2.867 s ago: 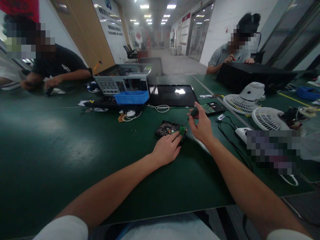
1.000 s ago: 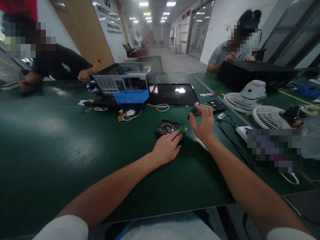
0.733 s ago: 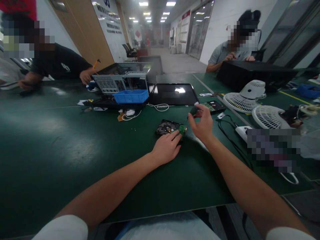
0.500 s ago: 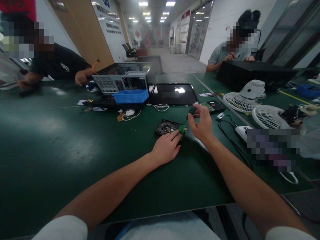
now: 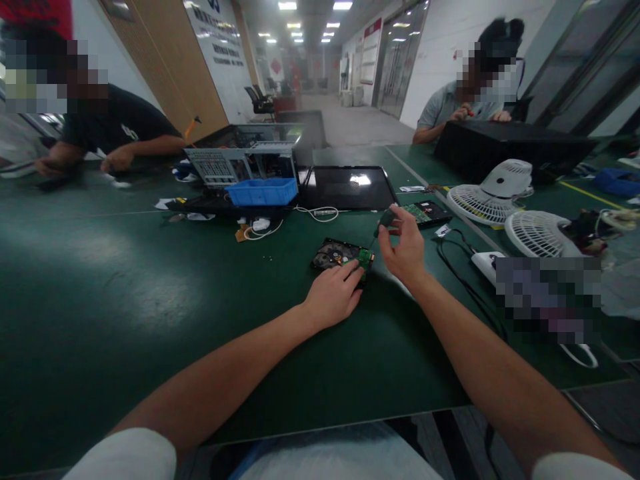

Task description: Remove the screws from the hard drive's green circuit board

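Note:
In the head view a hard drive [image 5: 331,251] lies on the green table, its green circuit board facing up. My left hand [image 5: 334,293] holds it down, fingers across the board and the thumb at its near edge, covering part of it. My right hand [image 5: 406,245] grips a screwdriver [image 5: 385,221] by its dark green handle. The screwdriver leans, its thin shaft pointing down at the right end of the board; whether the tip touches is too small to tell.
Beyond are a second hard drive [image 5: 427,213], a black panel [image 5: 345,188], a blue bin [image 5: 263,192] and an open computer case [image 5: 215,167]. White fans [image 5: 535,233] and a black cable [image 5: 463,283] lie right. Two people sit across the table.
The screwdriver's handle tilts slightly differently in my right hand's fingers. My left hand and the hard drive stay put. The hand of the person at left has moved leftward.

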{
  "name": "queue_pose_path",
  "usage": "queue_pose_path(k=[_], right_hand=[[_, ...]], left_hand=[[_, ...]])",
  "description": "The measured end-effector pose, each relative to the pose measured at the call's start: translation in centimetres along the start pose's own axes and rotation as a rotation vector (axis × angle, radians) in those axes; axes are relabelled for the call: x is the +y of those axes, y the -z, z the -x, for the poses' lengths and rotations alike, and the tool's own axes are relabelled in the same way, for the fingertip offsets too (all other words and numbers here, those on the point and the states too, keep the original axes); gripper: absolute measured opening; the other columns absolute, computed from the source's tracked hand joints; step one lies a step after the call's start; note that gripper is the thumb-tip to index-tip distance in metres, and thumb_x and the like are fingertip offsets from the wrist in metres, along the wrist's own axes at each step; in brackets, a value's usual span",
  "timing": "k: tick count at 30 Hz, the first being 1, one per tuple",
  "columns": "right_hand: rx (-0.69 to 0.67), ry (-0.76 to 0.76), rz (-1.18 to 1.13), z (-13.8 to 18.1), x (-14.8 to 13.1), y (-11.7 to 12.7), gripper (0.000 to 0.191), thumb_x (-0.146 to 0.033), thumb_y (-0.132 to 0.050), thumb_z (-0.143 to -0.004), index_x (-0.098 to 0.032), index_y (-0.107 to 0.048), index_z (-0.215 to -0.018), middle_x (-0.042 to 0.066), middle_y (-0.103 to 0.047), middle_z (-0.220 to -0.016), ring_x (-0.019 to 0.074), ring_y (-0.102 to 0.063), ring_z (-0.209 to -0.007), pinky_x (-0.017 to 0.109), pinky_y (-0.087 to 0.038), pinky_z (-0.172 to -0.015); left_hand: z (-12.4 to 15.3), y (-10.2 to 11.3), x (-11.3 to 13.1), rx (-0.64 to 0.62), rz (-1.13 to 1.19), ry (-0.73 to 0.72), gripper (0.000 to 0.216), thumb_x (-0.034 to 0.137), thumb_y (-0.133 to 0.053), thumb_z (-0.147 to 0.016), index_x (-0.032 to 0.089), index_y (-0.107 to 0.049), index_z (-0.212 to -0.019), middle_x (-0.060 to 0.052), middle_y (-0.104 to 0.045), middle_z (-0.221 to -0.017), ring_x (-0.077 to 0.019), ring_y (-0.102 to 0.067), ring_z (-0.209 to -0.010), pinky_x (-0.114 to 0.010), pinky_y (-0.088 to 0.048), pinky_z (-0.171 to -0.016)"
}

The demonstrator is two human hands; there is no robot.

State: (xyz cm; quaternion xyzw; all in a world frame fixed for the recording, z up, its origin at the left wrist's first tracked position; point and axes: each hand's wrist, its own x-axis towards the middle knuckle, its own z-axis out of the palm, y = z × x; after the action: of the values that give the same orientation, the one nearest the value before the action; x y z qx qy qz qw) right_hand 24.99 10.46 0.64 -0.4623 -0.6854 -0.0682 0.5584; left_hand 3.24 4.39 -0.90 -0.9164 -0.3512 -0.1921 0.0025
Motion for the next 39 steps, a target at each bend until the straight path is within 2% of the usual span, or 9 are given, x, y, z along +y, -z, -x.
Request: queue_pose_path(k=[3,7,13,19,25,33,39], right_hand=[[0.044,-0.043,-0.061,0.1,0.5,-0.3,0.05,-0.038,-0.063,-0.096,-0.025,-0.044,-0.141,0.014,-0.061,-0.136,0.0234,-0.072,-0.096,0.042,-0.065,-0.079],[0.07,-0.06,-0.01,0.1,0.6,-0.2,0.049,-0.041,-0.068,-0.094,-0.024,-0.048,-0.136,0.012,-0.065,-0.122,0.0211,-0.071,-0.083,0.042,-0.064,-0.076],[0.032,0.04,0.065,-0.2,-0.4,0.4,0.045,-0.034,-0.061,-0.096,-0.026,-0.051,-0.14,0.011,-0.061,-0.119,0.0235,-0.066,-0.091,0.042,-0.064,-0.071],[0.031,0.021,0.004,-0.1,0.2,0.0,0.051,-0.03,-0.062,-0.095,-0.025,-0.047,-0.143,0.015,-0.054,-0.136,0.0267,-0.065,-0.106,0.043,-0.065,-0.076],[0.075,0.026,0.068,-0.2,0.7,0.1,0.048,-0.034,-0.067,-0.093,-0.023,-0.052,-0.136,0.016,-0.055,-0.133,0.0274,-0.064,-0.107,0.04,-0.063,-0.071],[0.003,0.091,0.079,-0.4,-0.8,0.6,0.046,-0.025,-0.063,-0.092,-0.023,-0.052,-0.138,0.01,-0.064,-0.117,0.0218,-0.065,-0.085,0.038,-0.06,-0.071],[0.03,0.051,0.109,-0.5,-0.9,0.6,0.044,-0.038,-0.07,-0.091,-0.023,-0.056,-0.131,0.007,-0.06,-0.104,0.0208,-0.061,-0.078,0.041,-0.06,-0.071]], left_hand=[[0.0,0.0,0.0,0.002,-0.006,0.003,0.048,0.032,-0.054,-0.1,0.013,-0.056,-0.145,-0.017,-0.053,-0.155,-0.0324,-0.063,-0.126,-0.048,-0.054,-0.103],[0.0,0.0,0.1,-0.002,-0.01,0.002,0.049,0.032,-0.053,-0.101,0.011,-0.056,-0.145,-0.017,-0.053,-0.154,-0.0328,-0.063,-0.125,-0.048,-0.054,-0.102],[0.1,0.0,0.0,0.003,0.004,0.006,0.048,0.031,-0.055,-0.1,0.014,-0.056,-0.145,-0.016,-0.054,-0.154,-0.0321,-0.063,-0.125,-0.048,-0.054,-0.102],[0.1,0.1,0.1,0.005,0.004,0.005,0.048,0.031,-0.055,-0.1,0.013,-0.056,-0.145,-0.017,-0.054,-0.154,-0.032,-0.063,-0.123,-0.047,-0.054,-0.103],[0.0,0.1,0.1,0.004,-0.017,-0.003,0.048,0.032,-0.054,-0.1,0.012,-0.056,-0.144,-0.017,-0.054,-0.154,-0.0316,-0.064,-0.122,-0.046,-0.054,-0.102],[0.1,0.0,0.0,0.002,-0.004,0.009,0.049,0.032,-0.055,-0.1,0.012,-0.056,-0.145,-0.016,-0.054,-0.154,-0.0318,-0.063,-0.124,-0.047,-0.054,-0.102],[0.1,0.2,0.2,0.003,0.004,0.008,0.048,0.031,-0.054,-0.101,0.011,-0.056,-0.144,-0.017,-0.054,-0.154,-0.0322,-0.062,-0.125,-0.047,-0.054,-0.102]])
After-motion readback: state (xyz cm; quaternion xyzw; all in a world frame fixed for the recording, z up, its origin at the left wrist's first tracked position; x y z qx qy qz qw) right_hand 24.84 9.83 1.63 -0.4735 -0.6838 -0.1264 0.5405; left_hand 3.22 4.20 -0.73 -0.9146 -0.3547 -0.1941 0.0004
